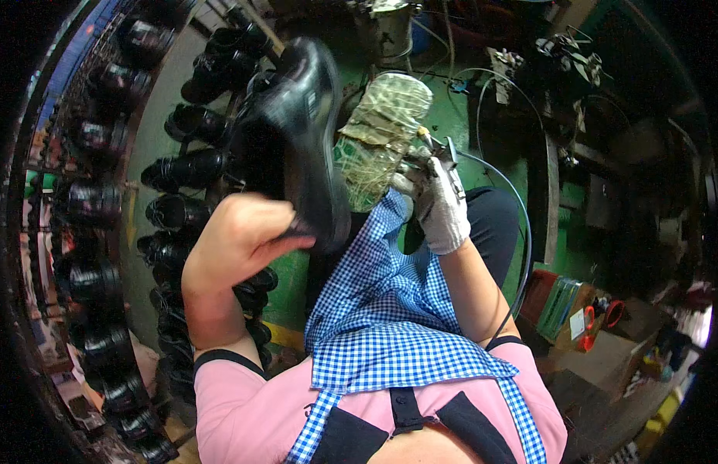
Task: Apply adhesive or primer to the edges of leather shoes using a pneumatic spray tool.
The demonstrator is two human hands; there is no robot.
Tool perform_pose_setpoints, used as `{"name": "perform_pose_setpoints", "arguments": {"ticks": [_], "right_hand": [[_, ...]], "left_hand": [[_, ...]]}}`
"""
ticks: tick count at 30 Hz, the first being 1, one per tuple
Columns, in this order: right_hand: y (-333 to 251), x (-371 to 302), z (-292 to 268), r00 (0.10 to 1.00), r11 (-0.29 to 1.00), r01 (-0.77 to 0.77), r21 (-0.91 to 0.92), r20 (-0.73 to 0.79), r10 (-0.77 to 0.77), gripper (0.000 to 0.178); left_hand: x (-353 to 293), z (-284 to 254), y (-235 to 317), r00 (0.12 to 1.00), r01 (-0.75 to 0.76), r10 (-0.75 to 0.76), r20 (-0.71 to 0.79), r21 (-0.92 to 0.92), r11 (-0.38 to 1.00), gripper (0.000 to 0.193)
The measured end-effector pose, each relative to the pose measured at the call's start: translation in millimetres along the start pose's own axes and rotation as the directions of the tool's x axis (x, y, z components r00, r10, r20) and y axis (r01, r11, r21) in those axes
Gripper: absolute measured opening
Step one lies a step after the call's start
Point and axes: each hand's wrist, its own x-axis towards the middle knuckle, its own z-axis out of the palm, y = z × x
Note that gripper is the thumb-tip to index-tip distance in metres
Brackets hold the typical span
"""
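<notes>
Raised on the left is a black shoe [318,127], toe pointing away from me and slightly blurred by motion. My bare left hand [247,232] is closed on its heel end; the shoe hides part of the fingers. My right hand [445,207] wears a whitish work glove and is closed around a small metal hand tool [447,148] with a yellowish tip. A grey-blue hose [524,232] runs from that tool past my right forearm. Between both hands stands a worn pale pad [386,108], covered in wrapping and loose thread-like strands.
Black shoes [189,170] line racks on my left in several rows. A blue-checked apron [397,340] covers my lap. To the right sits a box [564,309] with green and red sides, near dark machinery. A metal can-like vessel [392,35] stands beyond the pad.
</notes>
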Motion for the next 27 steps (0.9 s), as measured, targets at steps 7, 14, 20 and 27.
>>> {"name": "perform_pose_setpoints", "arguments": {"ticks": [7,14,20,27], "right_hand": [[-3,-6,-49,0.964,0.561,0.200,-0.803,0.060,-0.257,0.032],[28,-4,-62,0.889,0.118,0.371,-0.921,0.316,-0.332,0.035],[11,-29,-77,0.954,0.474,0.298,-0.828,0.247,-0.168,0.029],[-32,-49,-49,0.962,0.722,0.267,-0.638,0.222,-0.160,0.030]], "left_hand": [[67,37,-20,0.974,-0.155,0.118,0.193,0.192,0.969,0.021],[38,50,15,0.997,-0.046,0.060,-0.040,0.282,0.958,0.057],[34,52,20,0.994,-0.105,0.104,0.025,0.427,0.898,0.054],[41,59,22,0.988,-0.085,0.134,-0.075,0.463,0.882,0.042]]}}
